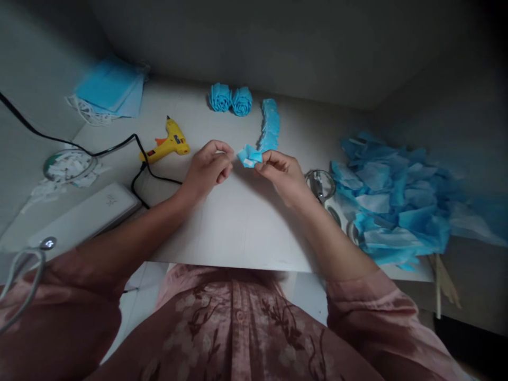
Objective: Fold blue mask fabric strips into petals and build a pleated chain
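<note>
The right hand (283,174) pinches a folded blue piece (250,156) at its ten o'clock. The piece sits at three o'clock from the curled left hand (212,165); whether that grips anything, I cannot tell.

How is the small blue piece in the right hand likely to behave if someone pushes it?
The blue piece is probably light, since the right hand holds it at one side with fingertips. It likely bends easily, because its material looks thin and folded. It would hardly roll, given its uneven, angular outline.
</note>
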A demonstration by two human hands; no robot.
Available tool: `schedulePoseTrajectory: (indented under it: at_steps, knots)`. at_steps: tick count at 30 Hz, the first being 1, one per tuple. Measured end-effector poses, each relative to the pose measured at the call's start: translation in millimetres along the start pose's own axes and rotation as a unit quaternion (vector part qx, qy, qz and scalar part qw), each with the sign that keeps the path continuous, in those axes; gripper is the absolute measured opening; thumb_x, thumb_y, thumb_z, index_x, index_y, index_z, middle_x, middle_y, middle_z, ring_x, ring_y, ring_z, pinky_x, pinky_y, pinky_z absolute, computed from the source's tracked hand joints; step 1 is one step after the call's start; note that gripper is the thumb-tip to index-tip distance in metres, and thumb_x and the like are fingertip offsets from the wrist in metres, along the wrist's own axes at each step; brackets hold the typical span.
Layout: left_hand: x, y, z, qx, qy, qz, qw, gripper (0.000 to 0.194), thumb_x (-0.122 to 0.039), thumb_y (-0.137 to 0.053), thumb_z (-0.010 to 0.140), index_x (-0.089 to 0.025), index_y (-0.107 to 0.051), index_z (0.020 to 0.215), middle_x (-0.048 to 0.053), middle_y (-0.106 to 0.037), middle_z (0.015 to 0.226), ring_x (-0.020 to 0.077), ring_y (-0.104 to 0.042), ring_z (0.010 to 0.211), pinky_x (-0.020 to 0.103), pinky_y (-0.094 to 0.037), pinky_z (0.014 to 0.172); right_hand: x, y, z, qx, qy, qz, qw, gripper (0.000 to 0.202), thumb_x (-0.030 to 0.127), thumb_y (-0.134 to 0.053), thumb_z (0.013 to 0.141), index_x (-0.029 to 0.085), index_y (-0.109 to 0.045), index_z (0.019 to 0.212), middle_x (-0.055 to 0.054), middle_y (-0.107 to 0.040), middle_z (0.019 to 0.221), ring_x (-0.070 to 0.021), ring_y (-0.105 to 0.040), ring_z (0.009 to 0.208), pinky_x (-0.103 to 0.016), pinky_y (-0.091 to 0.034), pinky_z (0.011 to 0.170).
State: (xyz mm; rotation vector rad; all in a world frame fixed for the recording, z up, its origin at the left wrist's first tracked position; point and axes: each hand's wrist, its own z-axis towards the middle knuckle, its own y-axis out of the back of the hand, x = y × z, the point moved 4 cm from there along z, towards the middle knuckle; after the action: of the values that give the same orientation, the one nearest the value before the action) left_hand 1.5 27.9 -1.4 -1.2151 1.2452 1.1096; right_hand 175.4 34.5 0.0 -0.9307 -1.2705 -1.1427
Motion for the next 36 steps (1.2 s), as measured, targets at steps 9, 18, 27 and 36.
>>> schedulePoseTrajectory:
  at_steps: [9, 18, 27, 36]
  knots:
    - [10.5, -8.0, 0.6, 0.126, 0.065, -0.072, 0.987, 0.017, -0.034, -0.062, 0.084, -0.018, -0.056, 0.084, -0.004, -0.053, 0.058, 0.0072, -0.042, 0.045, 0.022, -0.028, 0.044, -1.3, -0.8, -1.7, 0.017, -0.037, 0.018, 0.999, 0.019, 0.037, -0.071, 0.073, 0.021, -0.061, 0.069, 0.002, -0.06, 0.069, -0.0135, -0.052, 0.072, -0.029, -0.041, 0.074]
    - [5.4, 0.1, 1.0, 0.04, 0.024, -0.023, 0.999, 0.017, -0.02, -0.059, 0.082, -0.017, -0.051, 0.066, -0.005, -0.048, 0.055, 0.0049, -0.038, 0.046, 0.021, -0.026, 0.046, 4.5, 8.6, -0.9, -0.082, 0.059, -0.085, 0.991, 0.022, 0.034, -0.064, 0.082, 0.023, -0.067, 0.1, 0.002, -0.063, 0.075, -0.0136, -0.056, 0.072, -0.028, -0.044, 0.072]
    - [4.0, -4.4, -3.6, 0.039, 0.008, 0.022, 0.999, 0.018, -0.027, -0.061, 0.083, -0.018, -0.054, 0.069, -0.004, -0.05, 0.057, 0.0055, -0.04, 0.048, 0.02, -0.029, 0.047, 22.3, -8.7, -15.3, -0.069, 0.177, -0.322, 0.927, 0.01, 0.025, -0.064, 0.086, 0.02, -0.07, 0.08, -0.002, -0.07, 0.078, -0.0157, -0.06, 0.073, -0.031, -0.045, 0.075]
    - [3.8, -5.6, -4.5, 0.071, 0.007, 0.042, 0.997, 0.021, -0.035, -0.067, 0.08, -0.017, -0.06, 0.072, -0.004, -0.052, 0.058, 0.0057, -0.042, 0.051, 0.02, -0.032, 0.049, 14.2, -6.3, -12.0, -0.044, 0.109, -0.261, 0.958, 0.015, 0.031, -0.064, 0.086, 0.019, -0.069, 0.078, 0.0, -0.065, 0.072, -0.0141, -0.056, 0.069, -0.028, -0.043, 0.07]
